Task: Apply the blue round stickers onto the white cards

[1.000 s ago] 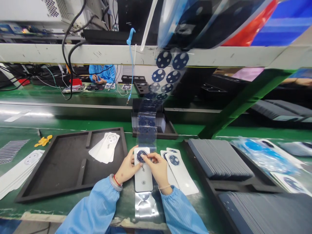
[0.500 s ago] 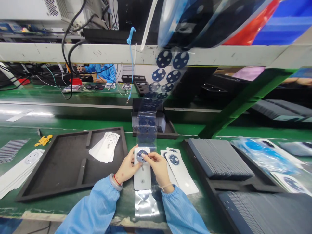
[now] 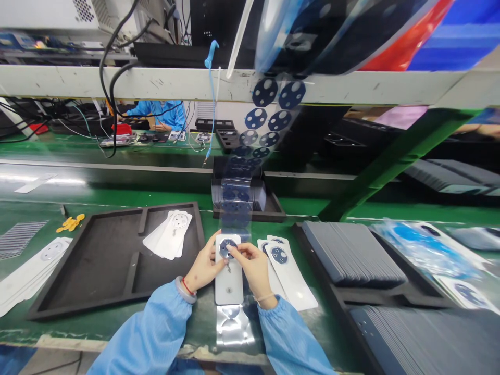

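My left hand (image 3: 203,264) grips the left edge of a white phone back cover (image 3: 228,286), its thumb lying on the face. On the upper part of the cover sits a dark round camera sticker (image 3: 225,249) with small holes. The thumb and index finger of my right hand (image 3: 253,265) close on the right side of this sticker, hiding part of it. Beneath the cover runs a clear film strip (image 3: 234,330), which comes down from above with dark round stickers (image 3: 255,119) in pairs. Right of my hands lie white covers (image 3: 291,276) bearing dark round stickers.
At left, a black tray (image 3: 105,260) holds fanned white covers (image 3: 177,234). More white covers (image 3: 35,273) and yellow pieces (image 3: 71,223) lie beyond it. At right, black trays hold rows of grey panels (image 3: 351,252). A green post (image 3: 394,161) slants behind; a person's blue sleeve (image 3: 164,114) shows across the bench.
The view has shifted very slightly. Both hands keep their places on the cover, with the right fingertips still at the dark sticker.
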The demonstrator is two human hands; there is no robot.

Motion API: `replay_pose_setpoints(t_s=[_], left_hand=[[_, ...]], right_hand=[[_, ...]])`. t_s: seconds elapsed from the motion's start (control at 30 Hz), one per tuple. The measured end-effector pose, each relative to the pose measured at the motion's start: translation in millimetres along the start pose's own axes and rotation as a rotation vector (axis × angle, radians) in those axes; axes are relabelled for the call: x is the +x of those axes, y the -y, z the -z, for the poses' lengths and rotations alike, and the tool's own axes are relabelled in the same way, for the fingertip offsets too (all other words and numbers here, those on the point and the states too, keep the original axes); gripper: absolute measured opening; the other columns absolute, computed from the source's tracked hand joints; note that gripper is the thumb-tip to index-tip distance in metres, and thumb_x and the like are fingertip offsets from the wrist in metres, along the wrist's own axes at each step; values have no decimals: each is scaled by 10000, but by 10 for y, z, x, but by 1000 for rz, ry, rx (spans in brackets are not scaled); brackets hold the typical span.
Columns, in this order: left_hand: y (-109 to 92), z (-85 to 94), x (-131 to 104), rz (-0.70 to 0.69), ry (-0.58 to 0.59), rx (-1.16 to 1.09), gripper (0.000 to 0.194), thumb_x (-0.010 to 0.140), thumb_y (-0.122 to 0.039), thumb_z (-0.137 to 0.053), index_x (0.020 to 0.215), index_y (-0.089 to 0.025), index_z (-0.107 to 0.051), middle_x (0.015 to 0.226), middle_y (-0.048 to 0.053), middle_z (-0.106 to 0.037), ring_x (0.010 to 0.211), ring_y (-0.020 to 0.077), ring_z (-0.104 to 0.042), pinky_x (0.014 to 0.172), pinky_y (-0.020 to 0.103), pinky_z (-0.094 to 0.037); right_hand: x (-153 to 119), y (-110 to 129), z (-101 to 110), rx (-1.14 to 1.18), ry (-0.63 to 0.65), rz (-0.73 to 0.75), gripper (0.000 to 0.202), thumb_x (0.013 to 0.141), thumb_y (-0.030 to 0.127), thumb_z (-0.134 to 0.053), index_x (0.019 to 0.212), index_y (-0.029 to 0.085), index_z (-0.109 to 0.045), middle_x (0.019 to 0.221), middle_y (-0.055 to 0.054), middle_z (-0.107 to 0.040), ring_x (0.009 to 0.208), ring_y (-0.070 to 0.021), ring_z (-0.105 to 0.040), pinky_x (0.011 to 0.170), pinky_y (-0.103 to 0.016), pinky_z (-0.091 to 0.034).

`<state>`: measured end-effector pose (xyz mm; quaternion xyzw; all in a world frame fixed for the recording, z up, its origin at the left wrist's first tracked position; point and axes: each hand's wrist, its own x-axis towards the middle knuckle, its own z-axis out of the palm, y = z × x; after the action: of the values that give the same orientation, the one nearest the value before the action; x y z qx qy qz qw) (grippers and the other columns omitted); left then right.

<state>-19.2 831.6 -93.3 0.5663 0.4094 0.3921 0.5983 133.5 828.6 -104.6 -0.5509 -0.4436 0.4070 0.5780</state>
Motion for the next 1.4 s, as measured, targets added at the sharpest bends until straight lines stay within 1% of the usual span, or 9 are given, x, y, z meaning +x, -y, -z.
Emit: replay_pose_setpoints(t_s=[0.4, 0.57, 0.8, 1.1, 1.4], left_hand=[[-10, -11, -7, 14, -5, -6, 893, 787, -339, -733, 1506, -181, -228, 1207, 146, -662, 937, 223, -688, 768, 303, -553], [-13, -9, -6, 12, -6, -11, 891, 784, -327, -732, 1503, -171, -230, 1201, 148, -667, 932, 219, -690, 792, 316, -553], [56, 0, 9, 0, -23, -26, 902, 783, -298, -728, 1510, -188, -208, 1208, 147, -665, 943, 226, -693, 792, 325, -560], [16, 0, 7, 24, -22, -33, 900, 772, -293, -739, 1503, -180, -225, 1186, 143, -672, 928, 216, -693, 791, 311, -557], [14, -5, 4, 46, -23, -46, 939, 762, -309, -754, 1514, -174, -207, 1201, 150, -666, 928, 215, -689, 790, 312, -558]], right_hand=[[-18, 11, -14, -1, -4, -18, 357, 616, 500, -807, 677, 169, -686, 629, -6, -606, 568, -118, -431, 552, -260, -372], [-23, 3, -12, -47, -27, 36, 364, 635, 515, -790, 680, 169, -686, 634, -10, -620, 561, -118, -441, 555, -264, -397], [-33, -14, -29, -78, -42, 77, 391, 650, 540, -776, 664, 162, -677, 630, -13, -632, 553, -118, -462, 543, -257, -404], [-33, -30, -31, -83, -43, 75, 383, 647, 539, -780, 674, 170, -683, 655, -17, -645, 580, -132, -492, 572, -269, -418], [-34, -32, -33, -75, -43, 59, 345, 642, 504, -787, 675, 179, -678, 674, -15, -642, 602, -139, -478, 603, -281, -414]])
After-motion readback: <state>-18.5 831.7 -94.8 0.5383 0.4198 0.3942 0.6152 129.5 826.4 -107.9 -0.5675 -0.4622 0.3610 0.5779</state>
